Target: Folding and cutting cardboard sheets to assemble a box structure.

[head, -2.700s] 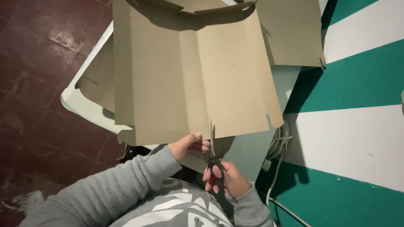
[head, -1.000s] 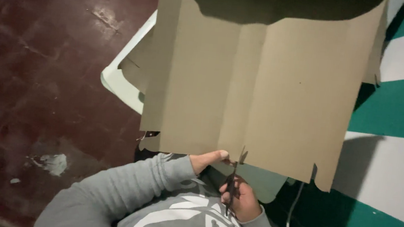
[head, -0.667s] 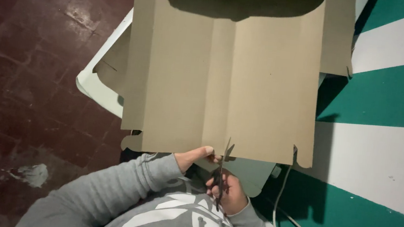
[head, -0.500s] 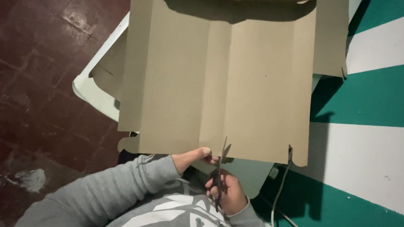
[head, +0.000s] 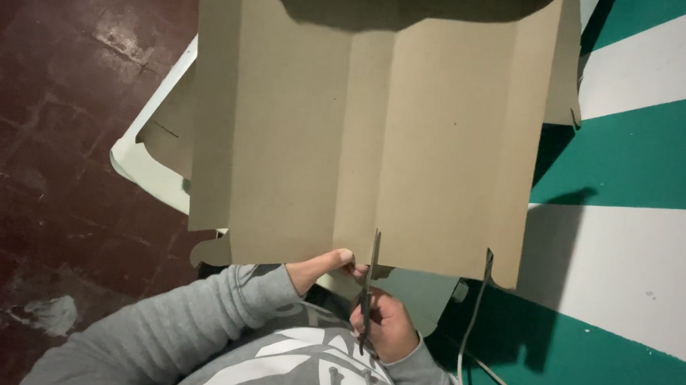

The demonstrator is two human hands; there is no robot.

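Observation:
A large flat brown cardboard sheet with fold creases lies over a white table. My left hand pinches its near edge, thumb on top. My right hand grips dark scissors, blades pointing away from me and entering the cardboard's near edge along a crease. A short slit shows at the blades, and a second slit sits further right on the same edge. I wear a grey sweatshirt with a white print.
The white table sticks out at the left under the cardboard, with more cardboard pieces beneath. Dark red tiled floor lies to the left. A green and white striped wall stands on the right, with thin cables hanging near it.
The cardboard sheet has swung from tilted to square in front of me. The scissors stay at the near edge, blades now pushed into the crease.

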